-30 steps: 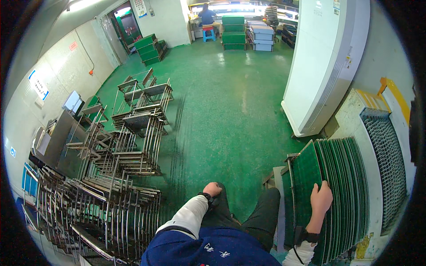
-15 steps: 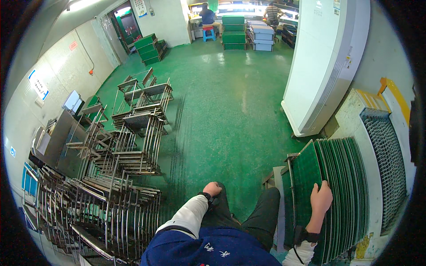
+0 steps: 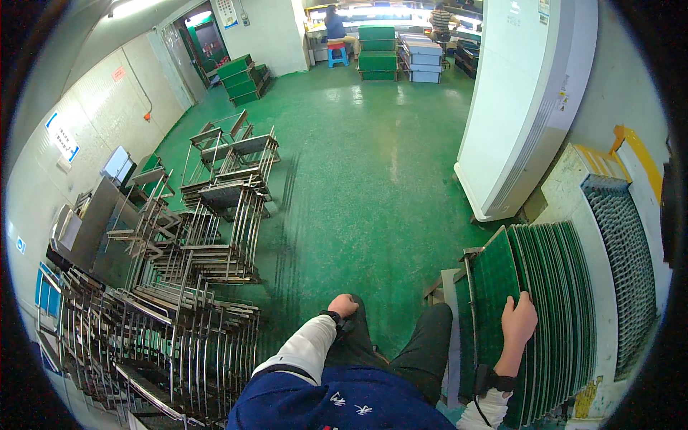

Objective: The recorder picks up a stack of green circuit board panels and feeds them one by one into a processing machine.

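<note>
The green panels point(image 3: 561, 308) stand on edge in a tight row, low down at the person's right side, and the right hand point(image 3: 519, 319) is clearly the nearer one. It lies over the edge of the leftmost panel point(image 3: 493, 287), so the rest of the row spreads to the right of it. The panels' visible edges run forward, away from the body, while the row itself builds sideways. They look thin, flat and stiff, deep green on the face with paler rims, packed so close that hardly a gap shows. The right hand's fingers are bent, with the thumb apart from them; I can't tell whether it grips the panel or merely rests there. A metal rod point(image 3: 472, 315) crosses in front of the leftmost panel. The left hand point(image 3: 342, 306), well apart from the row, sits at the left knee, curled in on itself, nothing showing in it. Across the green floor point(image 3: 358, 193), bare metal racks point(image 3: 222, 251) crowd the left side.
</note>
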